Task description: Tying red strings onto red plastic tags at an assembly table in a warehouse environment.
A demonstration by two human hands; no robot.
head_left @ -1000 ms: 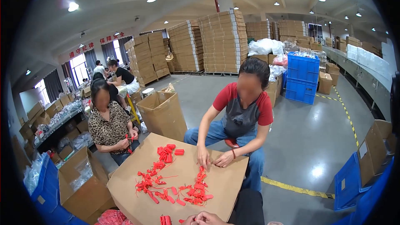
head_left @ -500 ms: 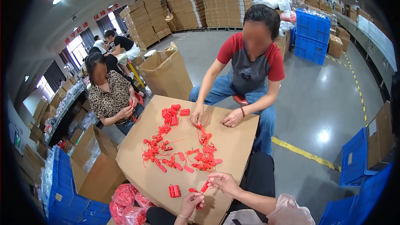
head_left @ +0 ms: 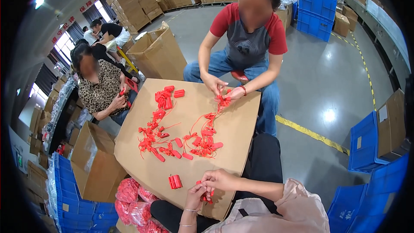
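My left hand (head_left: 195, 197) is closed around small red oblong pieces with cord (head_left: 208, 197), close above the near edge of a cardboard-topped table (head_left: 224, 151). The fingers of my right hand (head_left: 214, 179) are pinched together against the left fingertips; what lies between them is mostly hidden. Left of my hands, a compact red bundle of oblong pieces (head_left: 175, 181) rests on the cardboard. Farther up lie a loose pile of red corded pieces (head_left: 206, 143), a second such pile (head_left: 151, 140) and a stack of red blocks (head_left: 164, 99).
Across the table a person in a red-and-grey shirt (head_left: 248, 39) handles red corded pieces (head_left: 223, 100). At the left sits another person in a leopard-print top (head_left: 101, 88). Bags of red pieces (head_left: 128, 190), an open carton (head_left: 97, 159) and blue crates (head_left: 73, 194) stand beside the table.
My hands have come together, the right moving left and down to the left fingertips. The person opposite has lifted red corded pieces off the table, now with both hands. The view has shifted.
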